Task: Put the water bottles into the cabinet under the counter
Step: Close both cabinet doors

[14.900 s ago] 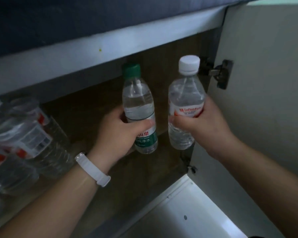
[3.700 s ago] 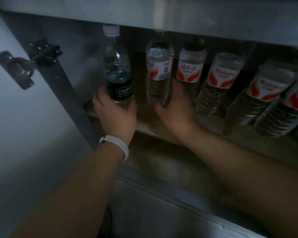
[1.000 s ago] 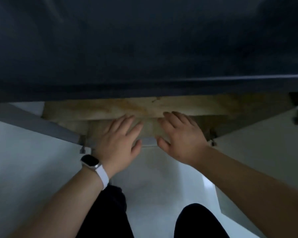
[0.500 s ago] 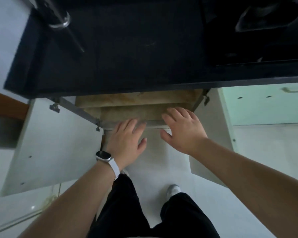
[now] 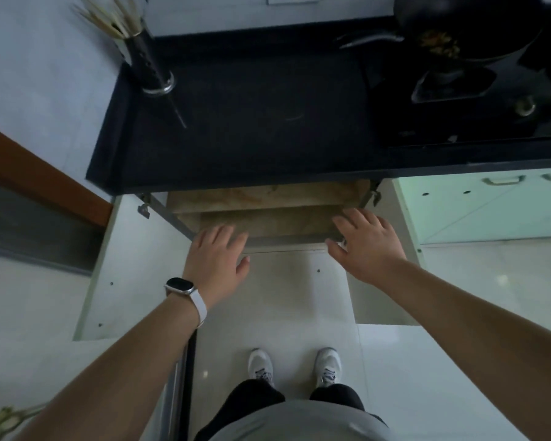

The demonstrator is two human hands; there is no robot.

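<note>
Not one water bottle could be seen from where the person stood: the overhanging black stone counter (image 5: 252,122) hid the inside of the open under-counter cabinet (image 5: 268,214). Only two brown wooden shelf edges showed beneath it. Two white cabinet doors stood swung out toward the person, the left door (image 5: 124,265) wide open and the right door (image 5: 382,307) partly behind the right forearm.

Two bare hands reached forward, both empty with fingers straight and spread. The left hand (image 5: 215,259), with one white-strapped wristwatch (image 5: 180,285), hung before the opening's left side, and the right hand (image 5: 366,243) before its right side. Whether either touched the cabinet, I could not tell.

On the counter's far left stood one dark perforated metal holder (image 5: 150,68) full of pale chopsticks. At far right one black wok (image 5: 458,27) sat on a black glass hob (image 5: 458,100) with two round knobs (image 5: 525,106). A pale green cabinet front (image 5: 490,211) lay to the right. Nearest, two white trainers (image 5: 260,364) stood on the pale tiled floor (image 5: 427,377).
</note>
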